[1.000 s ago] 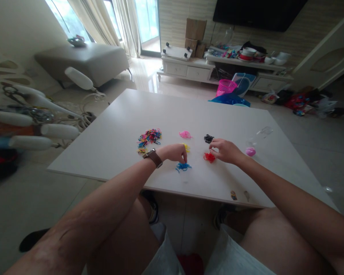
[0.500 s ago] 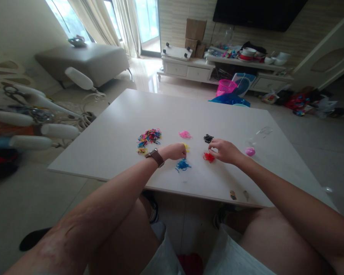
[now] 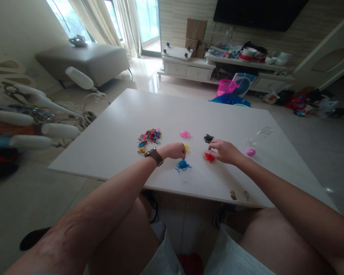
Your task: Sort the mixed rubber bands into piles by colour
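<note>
My left hand [image 3: 175,151], with a watch [image 3: 154,156] on its wrist, is closed just above a pile of blue rubber bands [image 3: 183,165]. Whatever its fingertips pinch is too small to make out. Partly behind this hand lies a yellow pile of bands [image 3: 187,147]. My right hand [image 3: 224,151] has its fingers curled at the edge of a red pile of bands [image 3: 208,157]; what they hold cannot be made out. Black bands [image 3: 208,138] lie just beyond it. Farther left are a pink pile [image 3: 185,134] and a mixed-colour heap [image 3: 149,136].
On the white table [image 3: 149,109], a clear container [image 3: 262,133] and a pink-purple round object [image 3: 250,151] lie to the right. A small yellow figure [image 3: 233,195] lies by the near edge. Beyond the table stands a pink basket [image 3: 227,87].
Both hands stay in almost the same places over the blue and red piles. The piles look unchanged.
</note>
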`<state>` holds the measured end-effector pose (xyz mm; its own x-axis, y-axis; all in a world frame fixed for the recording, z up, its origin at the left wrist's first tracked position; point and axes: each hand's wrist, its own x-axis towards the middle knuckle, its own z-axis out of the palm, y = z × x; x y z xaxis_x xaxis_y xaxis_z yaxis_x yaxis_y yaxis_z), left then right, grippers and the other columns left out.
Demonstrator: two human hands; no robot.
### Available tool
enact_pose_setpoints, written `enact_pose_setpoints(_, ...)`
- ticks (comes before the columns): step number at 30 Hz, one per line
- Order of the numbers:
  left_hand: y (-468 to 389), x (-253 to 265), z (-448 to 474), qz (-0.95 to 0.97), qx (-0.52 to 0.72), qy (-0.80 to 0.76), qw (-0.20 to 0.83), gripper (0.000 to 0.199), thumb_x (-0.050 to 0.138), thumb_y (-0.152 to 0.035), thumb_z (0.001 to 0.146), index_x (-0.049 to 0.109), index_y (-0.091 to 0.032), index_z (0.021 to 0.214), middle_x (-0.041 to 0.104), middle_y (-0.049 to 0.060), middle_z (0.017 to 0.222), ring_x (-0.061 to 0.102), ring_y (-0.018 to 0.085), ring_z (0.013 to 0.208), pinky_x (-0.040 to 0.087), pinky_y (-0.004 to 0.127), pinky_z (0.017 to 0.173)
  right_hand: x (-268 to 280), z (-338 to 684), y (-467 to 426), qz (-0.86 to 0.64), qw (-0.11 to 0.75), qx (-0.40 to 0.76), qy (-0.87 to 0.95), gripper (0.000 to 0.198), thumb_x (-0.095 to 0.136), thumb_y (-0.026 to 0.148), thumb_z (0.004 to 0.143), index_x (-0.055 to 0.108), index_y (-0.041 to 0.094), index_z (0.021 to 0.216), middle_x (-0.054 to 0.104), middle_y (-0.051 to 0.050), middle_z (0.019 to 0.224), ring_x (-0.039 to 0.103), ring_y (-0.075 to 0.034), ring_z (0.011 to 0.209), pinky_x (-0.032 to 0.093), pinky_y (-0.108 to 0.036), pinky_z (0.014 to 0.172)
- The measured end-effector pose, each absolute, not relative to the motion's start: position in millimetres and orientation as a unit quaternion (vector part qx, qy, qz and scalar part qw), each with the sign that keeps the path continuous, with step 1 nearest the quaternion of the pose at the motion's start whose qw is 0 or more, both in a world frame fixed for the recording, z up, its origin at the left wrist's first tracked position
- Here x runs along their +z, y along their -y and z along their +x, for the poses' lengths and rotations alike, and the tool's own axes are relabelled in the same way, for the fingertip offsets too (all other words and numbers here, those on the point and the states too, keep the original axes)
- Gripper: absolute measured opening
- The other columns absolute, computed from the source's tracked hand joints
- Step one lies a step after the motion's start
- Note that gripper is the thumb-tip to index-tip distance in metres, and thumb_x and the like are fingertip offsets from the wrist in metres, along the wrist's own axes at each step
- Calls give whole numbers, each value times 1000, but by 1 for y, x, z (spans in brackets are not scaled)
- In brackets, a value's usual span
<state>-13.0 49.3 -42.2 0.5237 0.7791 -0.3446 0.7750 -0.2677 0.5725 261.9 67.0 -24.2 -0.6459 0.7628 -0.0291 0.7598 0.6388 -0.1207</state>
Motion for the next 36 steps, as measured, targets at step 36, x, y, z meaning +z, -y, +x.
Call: enact_pose_setpoints(36,-43,-32,-14,728,63,-489,477,44,58,-51,89,79,-14,78,51,1,55,40,11,52,34,27,55,-22,257,-63,-406,0,58,912,17,56,31,91,70,23,85,69,-5,94,62,-19,82,36,-29,64)
